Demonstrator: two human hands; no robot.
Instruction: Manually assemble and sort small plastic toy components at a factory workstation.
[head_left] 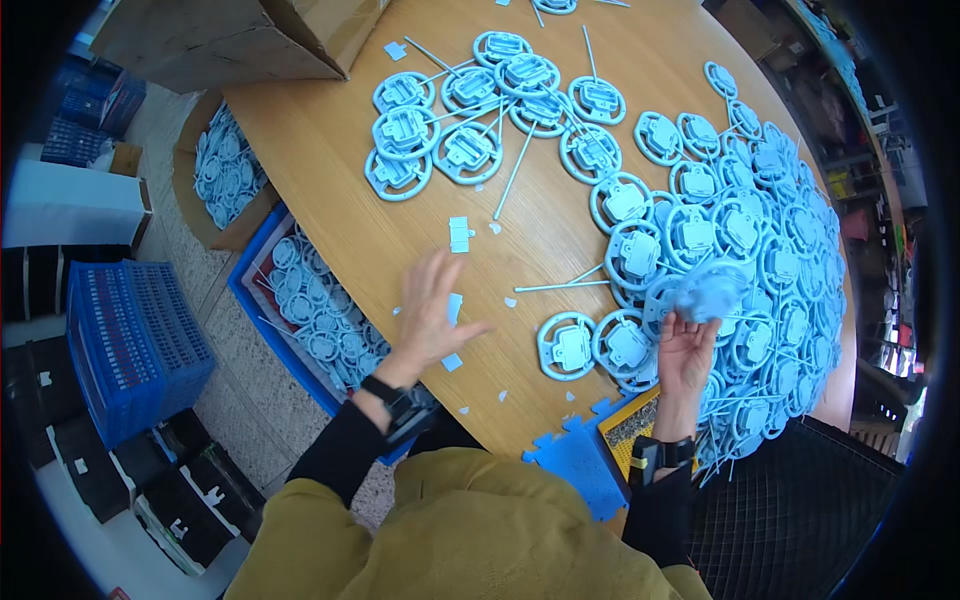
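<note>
One pale blue plastic ring part [708, 292], blurred, sits pinched in the right hand [684, 352] over the heap of like parts [770, 260]. The left hand [428, 318] hovers splayed and empty above the wooden table [330, 170]. It looks light, stiff and thin-spoked; gripping the outer rim seems safest.

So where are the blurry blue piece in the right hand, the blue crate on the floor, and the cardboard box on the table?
Blurry blue plastic piece [708, 290], head view, its middle.
Blue crate [135, 345], head view, its top face.
Cardboard box [230, 45], head view, its flap.
</note>
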